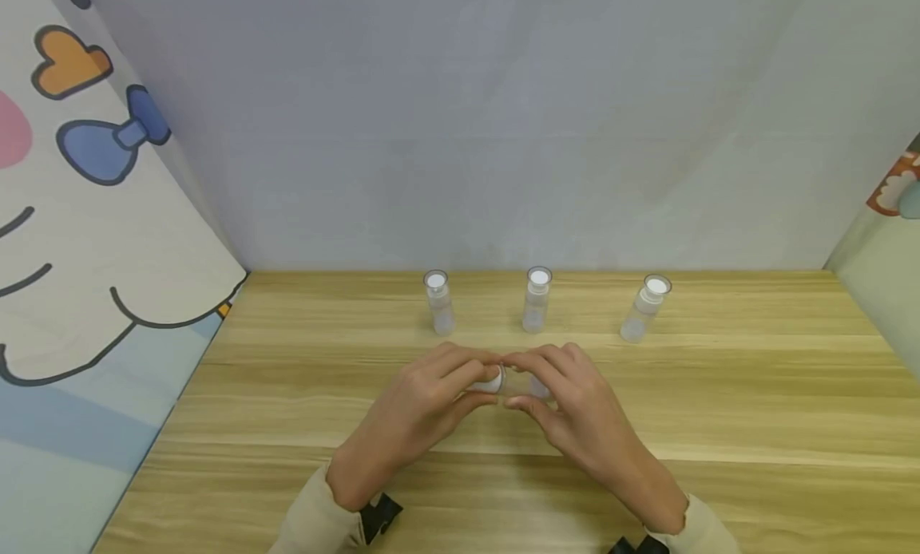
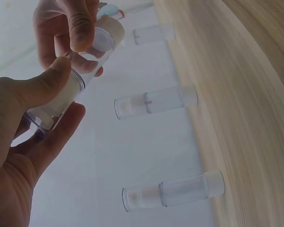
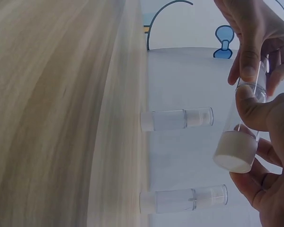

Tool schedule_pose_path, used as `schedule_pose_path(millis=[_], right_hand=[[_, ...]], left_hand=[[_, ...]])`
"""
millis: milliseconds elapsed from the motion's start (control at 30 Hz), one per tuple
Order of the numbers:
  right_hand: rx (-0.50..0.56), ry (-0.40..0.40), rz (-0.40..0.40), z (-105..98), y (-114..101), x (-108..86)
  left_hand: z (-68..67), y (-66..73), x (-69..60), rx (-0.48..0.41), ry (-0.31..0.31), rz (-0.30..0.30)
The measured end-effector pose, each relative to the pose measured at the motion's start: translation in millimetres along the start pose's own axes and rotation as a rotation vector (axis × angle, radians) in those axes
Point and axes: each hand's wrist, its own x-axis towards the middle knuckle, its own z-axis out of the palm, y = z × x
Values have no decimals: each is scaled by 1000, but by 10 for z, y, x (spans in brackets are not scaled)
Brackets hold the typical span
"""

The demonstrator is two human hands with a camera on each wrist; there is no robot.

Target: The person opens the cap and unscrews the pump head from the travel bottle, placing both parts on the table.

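Note:
Both hands hold a clear bottle (image 3: pixel 235 151) sideways above the table, its white base toward the right. My left hand (image 1: pixel 424 398) grips the capped end, where a white part shows inside the clear cap (image 2: pixel 61 106). Around the clear body, my right hand (image 1: pixel 578 406) curls its thumb and fingers near the white base. The fingertips of the two hands almost meet at the seam between cap and body. Part of the bottle is hidden behind the fingers in the head view.
Three similar capped bottles stand upright toward the table's back: a left one (image 1: pixel 441 306), a middle one (image 1: pixel 535 305) and a right one (image 1: pixel 642 313). A pale wall (image 1: pixel 532 139) rises behind the wooden table (image 1: pixel 287 394). A cartoon-printed sheet (image 1: pixel 86 243) hangs at left.

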Motion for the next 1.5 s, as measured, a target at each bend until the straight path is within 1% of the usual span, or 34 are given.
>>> schedule_pose_path(millis=[367,433,533,600,700,800,967,1167,1500], right_hand=[[-23,-37,-38,-3,24,3],[-39,-38,-35,-22,46,-4],[-50,-19,4,-93,93,-23],[-50,7,37,-155,125,-34],[-34,33,58,-227,152,-33],[-31,34,57,-255,163,-18],[-4,17,72,-254,168,-16],[23,-6,87,-245,165,-31],[59,-10,72,-196,158,-31]], left_hand=[[3,3,4,-62,-25,15],[-22,-17,-2,-109,-30,11],[-106,-69,-20,-155,-1,8],[-175,-114,-28,-167,36,2],[-243,-176,-29,-128,87,-5],[-263,-217,-28,-123,121,-5],[-276,-222,-36,-108,162,-16],[-280,-219,-41,-66,165,-32],[-297,-252,-43,-44,169,-63]])
